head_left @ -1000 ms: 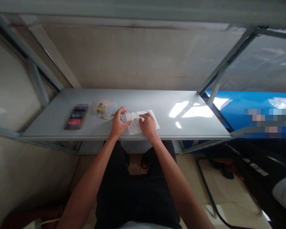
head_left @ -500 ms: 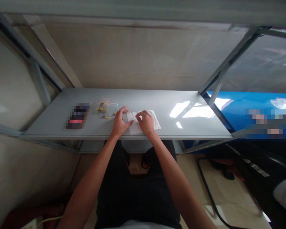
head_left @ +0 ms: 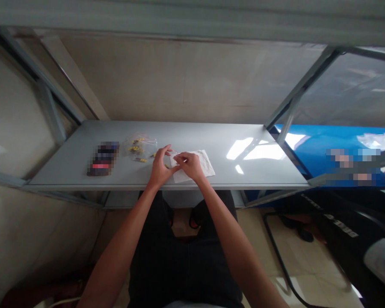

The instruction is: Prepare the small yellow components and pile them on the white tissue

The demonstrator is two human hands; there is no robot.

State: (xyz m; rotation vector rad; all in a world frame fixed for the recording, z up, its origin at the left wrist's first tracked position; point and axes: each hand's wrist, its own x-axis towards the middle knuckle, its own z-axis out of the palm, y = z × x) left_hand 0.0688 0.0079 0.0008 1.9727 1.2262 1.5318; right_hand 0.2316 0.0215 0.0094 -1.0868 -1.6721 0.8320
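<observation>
My left hand (head_left: pixel 159 167) rests on the grey shelf (head_left: pixel 231 171) and pinches a small clear bag (head_left: pixel 172 155) between thumb and fingers. My right hand (head_left: pixel 190 166) is pressed up against it, its fingertips pinched together at the bag's top. What they pinch is too small to make out. Both hands lie on the left part of a white tissue (head_left: pixel 204 164). Just left of my left hand lies a clear bag with small yellow pieces (head_left: pixel 138 146), and a few loose yellow pieces (head_left: pixel 141 160) sit beside it.
A dark flat object (head_left: pixel 102 158), blurred out, lies at the shelf's left. Metal uprights (head_left: pixel 288 115) frame the shelf. A blue surface (head_left: pixel 321 145) is at the right. My dark-clothed legs are below the shelf edge, with a black chair frame (head_left: pixel 276 239) on the floor.
My right hand has moved left off the tissue's middle and met my left hand at the small clear bag. My left hand has stayed in place.
</observation>
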